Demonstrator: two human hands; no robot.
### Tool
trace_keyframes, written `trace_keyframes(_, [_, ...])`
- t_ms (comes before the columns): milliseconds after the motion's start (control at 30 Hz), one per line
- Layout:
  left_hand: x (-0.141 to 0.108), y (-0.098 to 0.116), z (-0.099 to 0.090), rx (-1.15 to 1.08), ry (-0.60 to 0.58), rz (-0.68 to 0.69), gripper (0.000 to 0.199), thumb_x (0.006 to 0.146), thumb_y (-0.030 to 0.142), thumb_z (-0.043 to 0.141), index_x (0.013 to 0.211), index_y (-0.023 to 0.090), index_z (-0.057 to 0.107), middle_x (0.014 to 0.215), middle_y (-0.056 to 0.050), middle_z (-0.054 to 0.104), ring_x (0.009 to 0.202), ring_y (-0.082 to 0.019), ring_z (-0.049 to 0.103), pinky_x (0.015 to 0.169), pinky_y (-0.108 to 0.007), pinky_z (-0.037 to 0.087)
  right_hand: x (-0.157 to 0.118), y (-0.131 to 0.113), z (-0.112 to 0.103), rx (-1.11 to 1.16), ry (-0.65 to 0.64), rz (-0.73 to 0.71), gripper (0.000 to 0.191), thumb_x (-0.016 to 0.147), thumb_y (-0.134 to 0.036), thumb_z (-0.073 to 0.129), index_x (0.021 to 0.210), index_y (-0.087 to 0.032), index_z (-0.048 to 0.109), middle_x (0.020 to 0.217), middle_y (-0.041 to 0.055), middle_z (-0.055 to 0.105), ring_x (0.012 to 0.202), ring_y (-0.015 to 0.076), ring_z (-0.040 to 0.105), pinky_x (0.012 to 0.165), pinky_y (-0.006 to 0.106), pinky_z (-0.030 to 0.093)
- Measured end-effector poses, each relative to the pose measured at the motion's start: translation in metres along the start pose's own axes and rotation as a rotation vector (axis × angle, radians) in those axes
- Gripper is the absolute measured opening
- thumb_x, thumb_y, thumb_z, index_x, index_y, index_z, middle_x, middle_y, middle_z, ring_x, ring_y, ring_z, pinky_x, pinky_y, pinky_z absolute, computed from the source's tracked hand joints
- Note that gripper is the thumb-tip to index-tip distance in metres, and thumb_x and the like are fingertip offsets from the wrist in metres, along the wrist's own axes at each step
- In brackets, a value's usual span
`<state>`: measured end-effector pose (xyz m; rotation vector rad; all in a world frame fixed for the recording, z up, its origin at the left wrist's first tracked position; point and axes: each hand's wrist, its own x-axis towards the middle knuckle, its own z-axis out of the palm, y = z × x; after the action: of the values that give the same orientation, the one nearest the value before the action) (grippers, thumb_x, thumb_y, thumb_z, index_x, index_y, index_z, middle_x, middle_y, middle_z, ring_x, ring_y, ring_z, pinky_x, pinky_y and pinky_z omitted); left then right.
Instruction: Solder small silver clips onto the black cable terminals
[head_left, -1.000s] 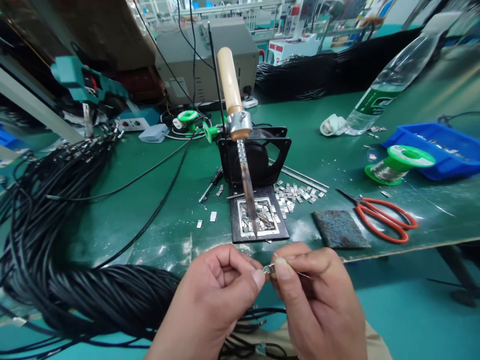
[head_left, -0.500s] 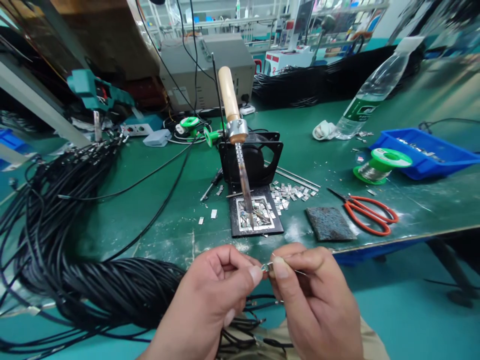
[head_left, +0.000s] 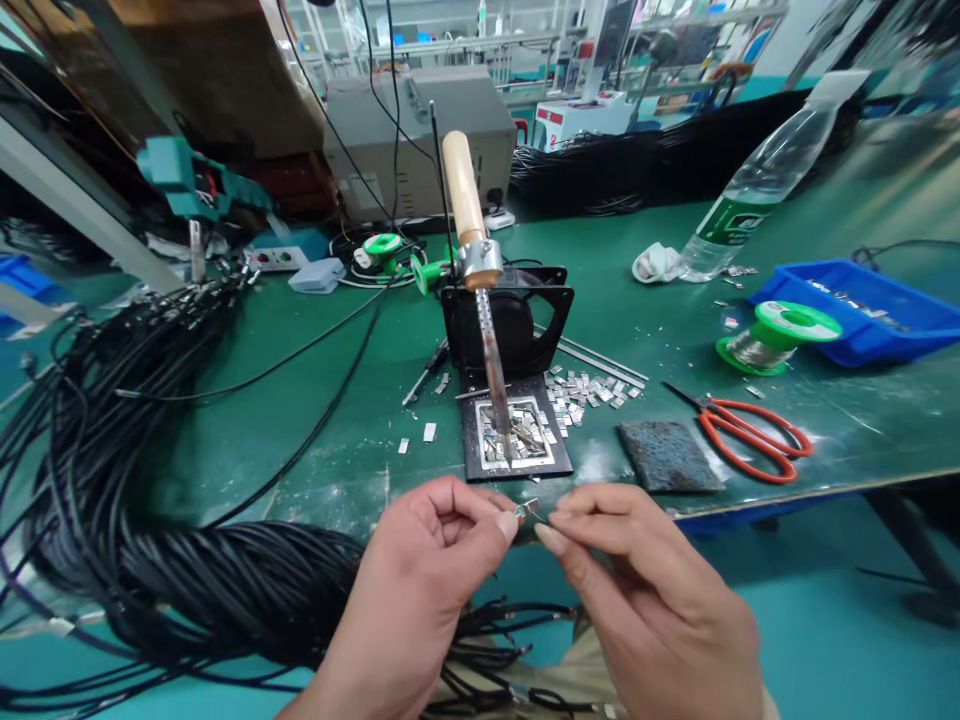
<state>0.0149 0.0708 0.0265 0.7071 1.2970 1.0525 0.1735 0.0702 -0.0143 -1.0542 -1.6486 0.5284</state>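
Observation:
Between thumb and forefinger, my left hand [head_left: 442, 550] pinches a small metal connector [head_left: 526, 508] with bits of coloured wire at its base. The cable behind it is hidden in the hand. Just to the right, my right hand [head_left: 645, 590] has its thumb and forefinger slightly apart, near the connector, with nothing visible between them. Beyond the hands a wooden-handled soldering iron [head_left: 491, 350] leans tip-down in its stand, over a framed tray [head_left: 480, 465] of small metal pieces. More loose metal pieces [head_left: 589, 393] lie beside the stand.
A thick bundle of black cables [head_left: 210, 580] fills the left side and hangs over the edge. At right lie a dark scouring pad [head_left: 667, 457], orange-handled scissors [head_left: 757, 440], a solder spool [head_left: 780, 338], a blue bin [head_left: 892, 330] and a tilted water bottle [head_left: 765, 190].
My right hand's fingers have come off the connector and moved slightly right, parting a little. My left hand still holds the connector, which now shows more fully. The view has shifted slightly.

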Motion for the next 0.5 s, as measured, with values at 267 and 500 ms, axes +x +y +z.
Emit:
trace_keyframes(267, [0.006, -0.003, 0.000, 0.013, 0.017, 0.038, 0.026, 0.078, 0.033, 0.082, 0.066, 0.017, 0.064, 0.078, -0.002, 0.068, 0.074, -0.013, 0.060, 0.071, -0.024, 0.048, 0.006, 0.000, -0.004, -0.042, 0.016, 0.028, 0.012, 0.094, -0.012, 0.071, 0.093, -0.024, 0.070, 0.095, -0.0033, 0.070, 0.084, 0.0058, 0.069, 0.081, 0.010, 0.056])
trace_keyframes(500, [0.009, -0.005, -0.003, 0.039, 0.021, 0.029, 0.026, 0.078, 0.034, 0.081, 0.066, 0.017, 0.065, 0.084, -0.004, 0.071, 0.078, -0.015, 0.063, 0.067, -0.023, 0.047, 0.008, 0.002, -0.011, -0.047, -0.077, 0.022, 0.016, 0.099, -0.013, 0.063, 0.104, -0.023, 0.074, 0.094, -0.0003, 0.071, 0.077, 0.0069, 0.071, 0.072, 0.011, 0.059])
